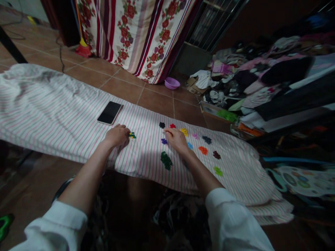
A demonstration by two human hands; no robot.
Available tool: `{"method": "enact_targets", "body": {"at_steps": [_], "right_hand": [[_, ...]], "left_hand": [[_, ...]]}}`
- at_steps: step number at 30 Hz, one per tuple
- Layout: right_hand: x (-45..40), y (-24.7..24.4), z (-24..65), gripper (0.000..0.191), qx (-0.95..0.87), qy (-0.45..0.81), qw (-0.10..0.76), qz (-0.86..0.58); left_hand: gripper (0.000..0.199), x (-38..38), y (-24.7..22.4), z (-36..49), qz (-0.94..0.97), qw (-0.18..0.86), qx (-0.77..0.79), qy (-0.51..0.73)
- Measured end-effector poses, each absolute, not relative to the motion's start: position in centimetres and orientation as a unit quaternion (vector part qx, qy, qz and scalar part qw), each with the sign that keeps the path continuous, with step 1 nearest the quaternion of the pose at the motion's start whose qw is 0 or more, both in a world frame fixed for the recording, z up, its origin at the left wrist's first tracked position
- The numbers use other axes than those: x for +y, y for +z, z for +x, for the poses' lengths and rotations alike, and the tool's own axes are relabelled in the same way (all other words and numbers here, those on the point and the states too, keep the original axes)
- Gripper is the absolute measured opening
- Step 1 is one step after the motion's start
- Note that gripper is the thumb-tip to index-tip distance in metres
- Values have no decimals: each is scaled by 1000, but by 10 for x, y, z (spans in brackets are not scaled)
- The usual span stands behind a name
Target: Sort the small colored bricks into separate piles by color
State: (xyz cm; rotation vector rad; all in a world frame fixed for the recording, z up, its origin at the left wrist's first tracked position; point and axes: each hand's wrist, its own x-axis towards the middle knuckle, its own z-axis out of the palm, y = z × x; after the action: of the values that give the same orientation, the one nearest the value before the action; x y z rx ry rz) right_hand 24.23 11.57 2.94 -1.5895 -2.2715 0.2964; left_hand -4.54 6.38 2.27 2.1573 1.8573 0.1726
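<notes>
My left hand [118, 136] rests on the striped cloth [146, 150] with its fingers curled at a small cluster of green and yellow pieces [132, 135]. My right hand [178, 140] is closed in a pinch among the colour-sorted piles; whatever lies between its fingertips is too small to make out. Close by are a black pile [162, 124], a red pile [172, 126] and a purple pile [164, 141]. Below the right hand lies a larger dark green pile [166, 160]. A light blue pile [190, 145] sits by the right wrist, partly hidden.
Beyond the right hand are yellow [184, 131], pink [195, 136], dark grey [207, 139], orange [203, 150], brown [216, 154] and lime green [218, 171] piles. A phone [110, 113] lies beyond my left hand. A purple bowl [172, 83] stands on the floor.
</notes>
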Motion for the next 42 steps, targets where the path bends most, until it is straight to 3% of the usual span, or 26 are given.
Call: {"method": "enact_targets", "body": {"at_steps": [7,23,42], "right_hand": [[87,12,159,23,-865,214,193,-410],[72,-5,118,14,-852,136,123,-491],[67,-8,139,13,-838,176,205,-474]], "left_hand": [[36,64,25,-50,769,154,619,34],[38,62,34,-52,783,168,599,23],[34,64,31,-48,771,166,614,40]]}}
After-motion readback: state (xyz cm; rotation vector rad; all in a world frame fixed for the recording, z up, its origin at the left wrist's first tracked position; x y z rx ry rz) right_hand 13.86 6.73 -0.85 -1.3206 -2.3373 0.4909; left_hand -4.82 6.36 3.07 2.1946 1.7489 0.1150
